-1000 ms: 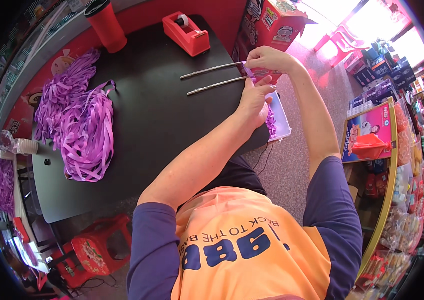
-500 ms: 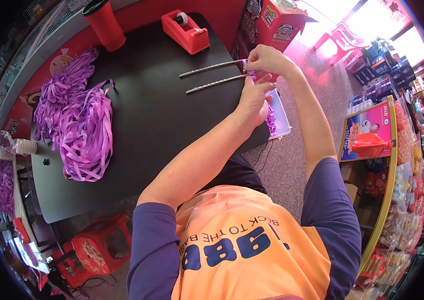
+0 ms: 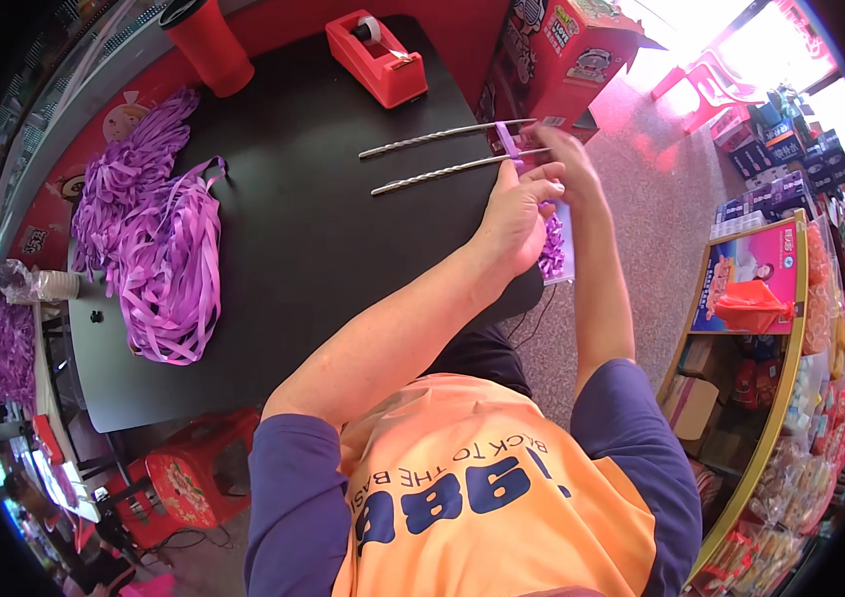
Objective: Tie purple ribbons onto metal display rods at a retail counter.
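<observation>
Two long twisted metal rods [image 3: 432,178] run side by side over the right part of the black table. A purple ribbon [image 3: 508,140] is wound across both rods near their right ends. My left hand [image 3: 519,214] is just below it, thumb at the ribbon's lower end and fingers curled, with a bit of purple at them. My right hand [image 3: 567,167] is at the rods' right ends, smeared by motion, so its grip is hidden. Under my hands, purple ribbon pieces [image 3: 551,247] lie in a pale tray [image 3: 568,261].
Large bundles of purple ribbon [image 3: 172,269] lie on the left of the black table [image 3: 288,259]. A red tape dispenser [image 3: 378,65] and a red cylinder [image 3: 211,50] stand along the far side. Red stools [image 3: 189,478] stand lower left; a goods shelf [image 3: 741,418] is right.
My right hand has moved right and slightly down, off the upper rod's ribbon. The ribbon across both rods shows more fully. My left hand has shifted slightly, its thumb now raised toward the ribbon.
</observation>
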A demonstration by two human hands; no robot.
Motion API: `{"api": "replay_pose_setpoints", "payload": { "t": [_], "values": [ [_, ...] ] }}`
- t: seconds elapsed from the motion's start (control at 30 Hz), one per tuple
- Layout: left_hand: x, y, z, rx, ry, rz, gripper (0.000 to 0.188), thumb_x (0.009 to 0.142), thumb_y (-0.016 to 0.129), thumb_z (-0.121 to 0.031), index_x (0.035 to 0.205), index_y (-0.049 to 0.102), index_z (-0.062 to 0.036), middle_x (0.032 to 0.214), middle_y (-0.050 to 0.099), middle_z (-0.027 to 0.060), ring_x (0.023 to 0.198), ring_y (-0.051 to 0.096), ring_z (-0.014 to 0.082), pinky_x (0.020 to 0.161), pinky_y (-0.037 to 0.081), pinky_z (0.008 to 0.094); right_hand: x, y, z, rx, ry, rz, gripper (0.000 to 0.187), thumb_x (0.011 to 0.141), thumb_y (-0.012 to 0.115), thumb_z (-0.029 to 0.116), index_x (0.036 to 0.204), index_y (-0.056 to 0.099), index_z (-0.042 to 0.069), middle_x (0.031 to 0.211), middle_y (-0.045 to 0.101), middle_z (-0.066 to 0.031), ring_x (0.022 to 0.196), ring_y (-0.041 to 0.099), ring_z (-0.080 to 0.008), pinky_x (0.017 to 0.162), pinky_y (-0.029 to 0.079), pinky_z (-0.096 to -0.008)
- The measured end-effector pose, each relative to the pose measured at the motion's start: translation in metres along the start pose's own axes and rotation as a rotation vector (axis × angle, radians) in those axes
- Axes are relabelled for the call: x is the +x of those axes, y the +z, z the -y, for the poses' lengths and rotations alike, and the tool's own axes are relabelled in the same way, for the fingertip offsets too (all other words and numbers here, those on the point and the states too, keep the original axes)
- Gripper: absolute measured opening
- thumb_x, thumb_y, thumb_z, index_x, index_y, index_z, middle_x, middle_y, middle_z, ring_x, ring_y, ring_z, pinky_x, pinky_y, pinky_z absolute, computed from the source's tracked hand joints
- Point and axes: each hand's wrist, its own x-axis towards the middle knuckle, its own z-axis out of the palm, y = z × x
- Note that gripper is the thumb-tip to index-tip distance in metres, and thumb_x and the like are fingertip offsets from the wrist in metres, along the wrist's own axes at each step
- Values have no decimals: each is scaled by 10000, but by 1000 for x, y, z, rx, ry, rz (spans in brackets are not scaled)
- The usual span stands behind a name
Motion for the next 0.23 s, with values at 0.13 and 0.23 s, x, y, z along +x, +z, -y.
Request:
{"api": "replay_pose_setpoints", "payload": {
  "t": [0.13, 0.23],
  "values": [
    [0, 0, -1, 0, -16, -28, 458, 828, 576, 10, 1238, 443, -148, 1133, 577, -6, 1055, 490, 116, 907, 334, 336, -1, 12, -38, -127, -378, 322, 330, 943, 546, 164, 1234, 590, 15, 1171, 627, -98, 1038, 600, -181, 899, 488, -315],
    [-2, -1, -2, 2, -24, -22, 504, 830, 588, -6, 1285, 419, -144, 1173, 580, 2, 1078, 485, 122, 922, 338, 357, -10, 19, -47, 53, -384, 397, 356, 942, 536, 148, 1279, 571, 39, 1283, 586, -117, 1162, 559, -196, 985, 445, -305]
  ]
}}
